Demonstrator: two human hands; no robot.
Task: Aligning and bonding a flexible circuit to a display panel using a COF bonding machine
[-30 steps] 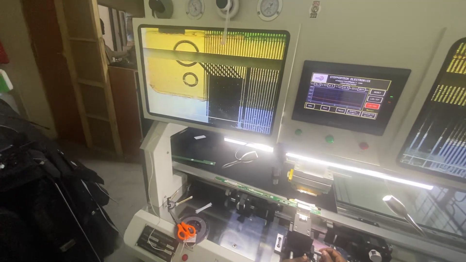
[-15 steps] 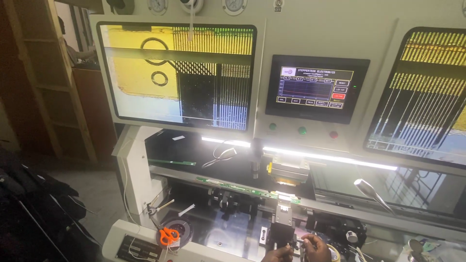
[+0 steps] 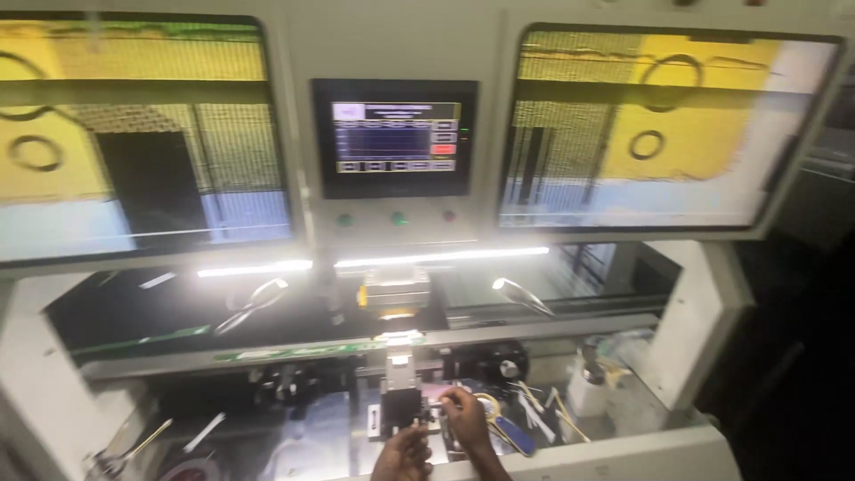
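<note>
Both hands are at the bottom middle of the head view, inside a white alignment machine. My right hand (image 3: pixel 465 420) reaches left, its fingertips pinched on a small metal knob (image 3: pixel 434 411) at the side of a black fixture block (image 3: pixel 398 411). Just below that block's front is my left hand (image 3: pixel 401 454), fingers curled; motion blur hides what it holds, if anything. Above the block stands a bright, lit metal head (image 3: pixel 394 294) over a long green circuit strip (image 3: pixel 294 353).
Two large monitors (image 3: pixel 134 134) (image 3: pixel 659 125) show magnified yellow patterns, with a small touch screen (image 3: pixel 394 135) and three round buttons (image 3: pixel 397 217) between them. A white bottle (image 3: pixel 585 392), thin tweezers (image 3: pixel 539 414) and a yellow ring tool (image 3: pixel 488 408) lie right of my hands.
The view has swung right and closer, centring the small screen. My hands, barely visible at the bottom edge before, have risen to the black fixture block.
</note>
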